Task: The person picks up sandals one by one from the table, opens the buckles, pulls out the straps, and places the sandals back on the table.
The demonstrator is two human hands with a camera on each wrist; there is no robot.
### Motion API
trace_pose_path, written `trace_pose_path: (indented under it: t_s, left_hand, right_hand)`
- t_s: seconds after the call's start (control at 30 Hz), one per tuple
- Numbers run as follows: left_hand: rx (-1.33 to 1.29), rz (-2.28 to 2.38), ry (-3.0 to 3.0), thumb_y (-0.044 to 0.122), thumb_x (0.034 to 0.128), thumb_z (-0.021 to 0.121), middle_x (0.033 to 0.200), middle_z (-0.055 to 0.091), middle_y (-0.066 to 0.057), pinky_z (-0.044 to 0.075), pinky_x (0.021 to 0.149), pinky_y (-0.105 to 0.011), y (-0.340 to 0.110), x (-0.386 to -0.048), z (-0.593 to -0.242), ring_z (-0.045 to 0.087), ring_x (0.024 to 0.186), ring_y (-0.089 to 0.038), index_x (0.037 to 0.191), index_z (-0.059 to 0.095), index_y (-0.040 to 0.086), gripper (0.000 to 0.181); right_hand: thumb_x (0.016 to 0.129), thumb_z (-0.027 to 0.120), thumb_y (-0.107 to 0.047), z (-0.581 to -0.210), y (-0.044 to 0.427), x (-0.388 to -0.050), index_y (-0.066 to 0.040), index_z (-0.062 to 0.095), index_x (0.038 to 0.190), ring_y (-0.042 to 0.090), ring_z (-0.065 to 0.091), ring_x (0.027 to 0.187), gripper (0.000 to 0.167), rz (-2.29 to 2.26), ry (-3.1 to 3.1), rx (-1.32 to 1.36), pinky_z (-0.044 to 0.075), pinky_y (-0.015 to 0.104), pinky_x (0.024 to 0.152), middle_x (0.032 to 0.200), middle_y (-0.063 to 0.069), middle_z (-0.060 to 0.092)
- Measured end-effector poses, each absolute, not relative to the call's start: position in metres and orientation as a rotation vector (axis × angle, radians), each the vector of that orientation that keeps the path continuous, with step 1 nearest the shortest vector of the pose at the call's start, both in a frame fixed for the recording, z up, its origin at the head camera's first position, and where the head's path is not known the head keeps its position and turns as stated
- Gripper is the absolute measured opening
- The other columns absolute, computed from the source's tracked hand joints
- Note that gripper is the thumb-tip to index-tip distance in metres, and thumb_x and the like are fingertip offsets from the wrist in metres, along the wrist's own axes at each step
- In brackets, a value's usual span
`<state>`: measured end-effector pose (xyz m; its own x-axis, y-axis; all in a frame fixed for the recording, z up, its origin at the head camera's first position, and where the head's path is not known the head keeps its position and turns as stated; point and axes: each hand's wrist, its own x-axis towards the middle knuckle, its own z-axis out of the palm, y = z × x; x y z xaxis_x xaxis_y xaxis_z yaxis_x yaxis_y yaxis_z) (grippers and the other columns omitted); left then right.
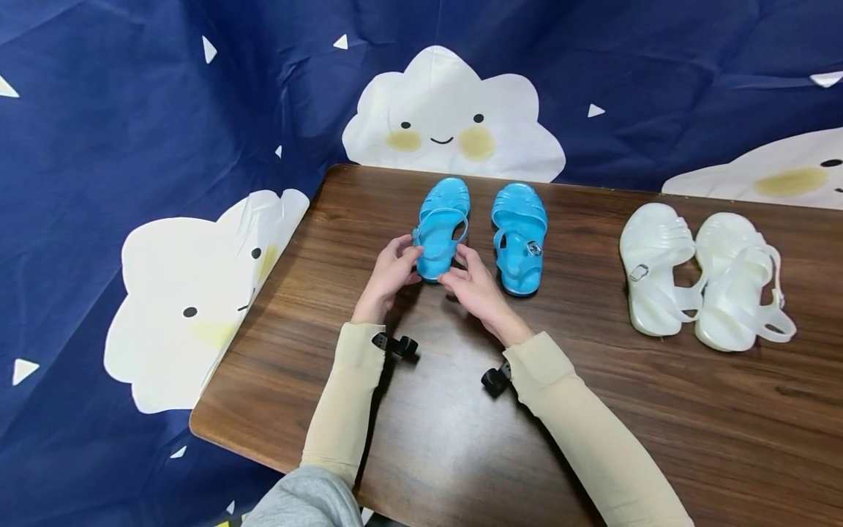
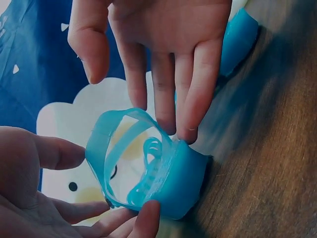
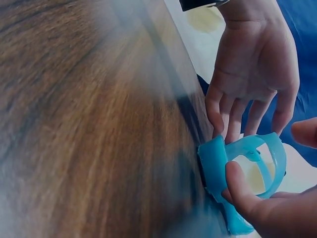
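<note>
White sandals (image 1: 724,285) rest at right on a wooden table (image 1: 672,417), navy backdrop (image 1: 612,58) behind, smiling cloud (image 1: 441,95) beyond its far edge

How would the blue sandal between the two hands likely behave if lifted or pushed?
The blue sandal looks like moulded plastic, so probably light for its size. Its thin strap would likely flex when pinched. Sitting sole-down on the table, it should slide rather than roll.

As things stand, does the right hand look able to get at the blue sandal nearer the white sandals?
Likely yes: the right hand is close beside that blue sandal, with nothing visible in between but tabletop, though it is at the other blue sandal.
</note>
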<state>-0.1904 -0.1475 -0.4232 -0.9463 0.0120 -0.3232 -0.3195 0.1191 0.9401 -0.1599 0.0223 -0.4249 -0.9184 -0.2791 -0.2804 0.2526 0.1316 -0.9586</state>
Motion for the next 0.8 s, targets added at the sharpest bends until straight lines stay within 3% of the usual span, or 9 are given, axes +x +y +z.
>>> trace_pose_path:
  t_s: [0.53,0.7,0.8]
  left_hand:
    - [-0.272,1.732,2.303,0.027,0.0988,0.053,0.123,0.058,-0.019,0.054,0.087,-0.048,-0.15,-0.187,-0.418,0.059,0.102,-0.026,0.148,0.032,0.009,0.057]
    - [-0.224,1.671,2.349,0.029,0.0982,0.055,0.113,0.063,-0.018,0.056,0.082,-0.048,-0.154,-0.186,-0.418,0.064,0.092,-0.026,0.14,0.044,0.007,0.048]
    - [-0.206,1.675,2.35,0.027,0.097,0.057,0.107,0.065,-0.018,0.055,0.082,-0.049,-0.156,-0.186,-0.418,0.067,0.09,-0.032,0.133,0.051,0.004,0.043]
  right_hand:
    - [0.092,0.053,-0.01,-0.426,0.029,-0.153,-0.01,0.014,0.154,0.03,0.044,0.135,0.073,-1.692,2.199,-0.141,0.046,0.044,0.103,0.156,0.012,0.03]
    - [0.092,0.053,-0.012,-0.426,0.031,-0.148,-0.009,0.016,0.153,0.03,0.047,0.132,0.072,-1.619,2.271,-0.186,0.049,0.045,0.098,0.154,0.014,0.033]
    - [0.092,0.053,-0.013,-0.427,0.033,-0.145,-0.009,0.017,0.153,0.032,0.048,0.13,0.071,-1.597,2.296,-0.193,0.048,0.045,0.097,0.152,0.015,0.035]
